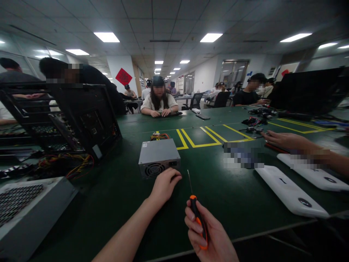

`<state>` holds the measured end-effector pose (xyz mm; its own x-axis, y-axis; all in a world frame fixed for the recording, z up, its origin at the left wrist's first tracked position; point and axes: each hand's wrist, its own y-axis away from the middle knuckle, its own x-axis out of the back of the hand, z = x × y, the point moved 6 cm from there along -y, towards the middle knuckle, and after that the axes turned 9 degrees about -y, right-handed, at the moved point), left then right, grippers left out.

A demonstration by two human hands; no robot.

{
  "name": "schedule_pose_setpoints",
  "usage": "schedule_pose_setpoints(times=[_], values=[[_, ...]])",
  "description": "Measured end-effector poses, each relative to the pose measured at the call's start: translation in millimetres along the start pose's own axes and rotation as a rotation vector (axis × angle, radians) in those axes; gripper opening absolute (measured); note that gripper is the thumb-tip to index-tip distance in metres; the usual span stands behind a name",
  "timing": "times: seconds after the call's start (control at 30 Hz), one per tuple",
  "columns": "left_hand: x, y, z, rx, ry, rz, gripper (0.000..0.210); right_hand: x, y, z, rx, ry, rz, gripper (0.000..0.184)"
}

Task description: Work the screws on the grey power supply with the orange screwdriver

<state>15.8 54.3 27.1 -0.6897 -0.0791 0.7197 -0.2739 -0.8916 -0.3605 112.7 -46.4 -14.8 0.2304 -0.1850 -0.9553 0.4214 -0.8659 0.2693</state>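
Grey metal box (159,154): just left of frame centre, right beyond left hand (164,185) | left hand: fingers curled, can't tell if holding anything | right hand (212,230): gripping screwdriver (194,204), lower centre, tip up

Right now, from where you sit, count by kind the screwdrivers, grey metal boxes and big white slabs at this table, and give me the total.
Screwdriver: 1
Grey metal boxes: 2
Big white slabs: 2
Total: 5
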Motion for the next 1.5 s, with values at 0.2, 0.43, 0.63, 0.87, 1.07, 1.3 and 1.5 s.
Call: schedule_pose_setpoints(times=[0.2,0.43,0.63,0.87,1.07,1.3,1.5], values=[[2.2,1,-14,0.294,0.761,-0.022,0.017,-2,7,21,-0.143,0.122,-0.059,0.03],[-2.7,6,-8,0.425,1.208,-0.145,0.031,-3,9,29,-0.153,0.153,-0.032,0.034],[-2.9,8,-7,0.433,1.295,-0.222,0.035,-6,10,28,-0.146,0.185,-0.063,0.034],[-5.6,9,-8,0.469,1.282,-0.293,0.035,-5,10,29,-0.142,0.206,-0.063,0.035],[-5.9,10,-10,0.486,1.269,-0.312,0.034,-5,11,29,-0.153,0.193,-0.019,0.037],[-6.0,9,-12,0.509,1.25,-0.322,0.034,-2,12,28,-0.161,0.2,-0.005,0.037],[-5.7,10,-13,0.5,1.26,-0.336,0.034,-2,12,27,-0.151,0.208,-0.036,0.036]])
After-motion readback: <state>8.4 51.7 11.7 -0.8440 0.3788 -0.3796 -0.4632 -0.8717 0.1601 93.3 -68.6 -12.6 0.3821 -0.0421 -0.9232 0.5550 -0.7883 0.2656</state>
